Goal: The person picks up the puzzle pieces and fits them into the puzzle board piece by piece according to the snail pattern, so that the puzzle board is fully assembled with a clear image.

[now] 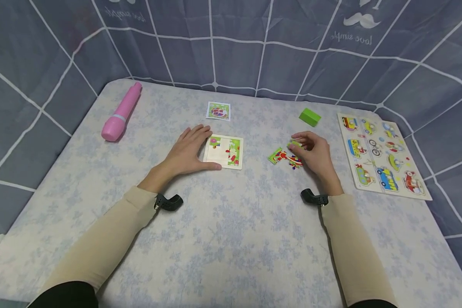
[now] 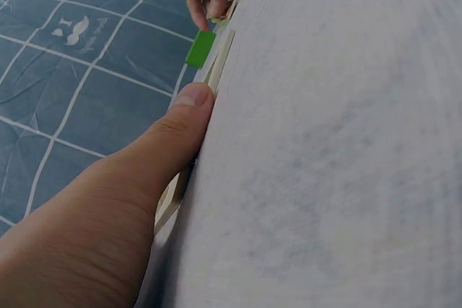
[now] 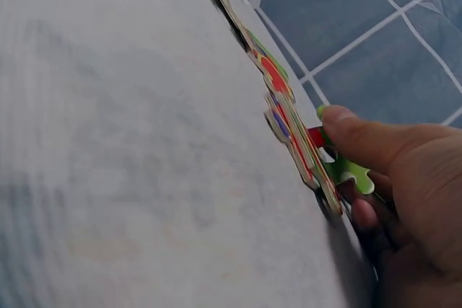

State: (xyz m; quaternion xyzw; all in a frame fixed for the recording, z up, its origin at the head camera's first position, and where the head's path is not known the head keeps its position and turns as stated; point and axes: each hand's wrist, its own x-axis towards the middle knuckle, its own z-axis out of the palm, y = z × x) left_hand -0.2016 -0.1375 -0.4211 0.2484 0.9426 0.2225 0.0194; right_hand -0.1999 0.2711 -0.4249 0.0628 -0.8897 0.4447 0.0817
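Note:
A square puzzle tray lies in front of me, with pieces fitted along its right side and one at its upper left. My left hand rests spread against the tray's left side, its thumb along the near edge. In the left wrist view, the thumb presses on the tray's rim. Off to the right, my right hand pinches a green puzzle piece between thumb and fingers. It is just over a small cluster of loose puzzle pieces, some overlapping.
Behind the tray lies a small picture card. A green block is beyond my right hand, and a vehicle picture board lies at the far right. A pink flashlight-shaped object lies at the left. Grey-blue curtain borders the table's back.

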